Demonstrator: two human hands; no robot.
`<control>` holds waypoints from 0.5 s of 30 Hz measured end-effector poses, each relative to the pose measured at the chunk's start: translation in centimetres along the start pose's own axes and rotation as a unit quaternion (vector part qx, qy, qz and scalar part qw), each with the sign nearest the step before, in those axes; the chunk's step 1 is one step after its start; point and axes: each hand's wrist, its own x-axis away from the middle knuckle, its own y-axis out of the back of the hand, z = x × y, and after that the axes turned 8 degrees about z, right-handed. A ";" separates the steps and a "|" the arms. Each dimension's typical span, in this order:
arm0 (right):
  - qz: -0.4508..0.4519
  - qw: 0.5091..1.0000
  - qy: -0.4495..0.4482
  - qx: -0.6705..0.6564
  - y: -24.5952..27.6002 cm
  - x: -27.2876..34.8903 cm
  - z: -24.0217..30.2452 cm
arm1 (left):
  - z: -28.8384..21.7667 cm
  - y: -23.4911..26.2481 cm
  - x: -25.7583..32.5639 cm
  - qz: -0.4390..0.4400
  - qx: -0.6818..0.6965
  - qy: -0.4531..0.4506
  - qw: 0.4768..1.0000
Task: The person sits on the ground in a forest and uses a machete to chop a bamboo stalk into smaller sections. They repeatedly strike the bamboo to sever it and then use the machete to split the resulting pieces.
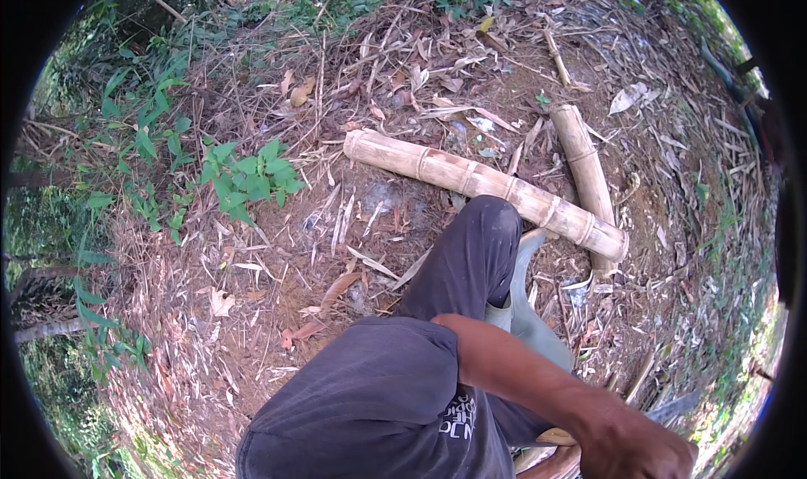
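While the right hand (635,449) sits low in the head view, fist closed on a wooden handle (556,437) with a blade (672,408) beyond it, the left hand is out of sight. Near the knee lie two bamboo poles (483,185), crossing: stiff, hollow, probably light, smooth-skinned; best gripped between the nodes.

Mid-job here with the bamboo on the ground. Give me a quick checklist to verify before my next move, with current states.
1. Right hand grip firm on pale wooden handle: ok, fist closed.
2. Grey blade condition: cannot tell, mostly hidden.
3. Left hand clear of blade: cannot tell, out of view.
4. Long tan bamboo pole lying settled on ground: ok.
5. Shorter bamboo piece apart from leg: ok.
6. Grey rubber boot footing on dry leaf litter: cannot tell.
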 end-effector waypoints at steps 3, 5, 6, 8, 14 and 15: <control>0.015 1.000 0.011 -0.018 0.9 -0.4 -1.3 | 2.9 3.7 6.7 -0.100 -0.537 0.229 0.806; 0.013 1.000 0.005 -0.025 1.2 -0.3 -1.7 | 3.3 7.9 13.8 -0.244 -0.598 0.287 0.708; -0.020 0.999 0.018 -0.036 1.8 0.9 -1.2 | 3.8 10.5 17.7 -0.334 -0.549 0.247 0.726; 0.013 0.999 -0.001 -0.040 2.5 -0.1 -1.7 | -0.3 13.5 26.9 -0.438 -0.596 0.329 0.587; 0.006 0.998 -0.022 -0.056 -1.2 0.2 1.1 | -0.9 9.7 46.1 -0.241 -0.660 0.606 0.374; -0.001 0.998 -0.021 -0.055 -1.5 0.4 1.3 | 1.5 8.7 47.1 -0.193 -0.687 0.604 0.354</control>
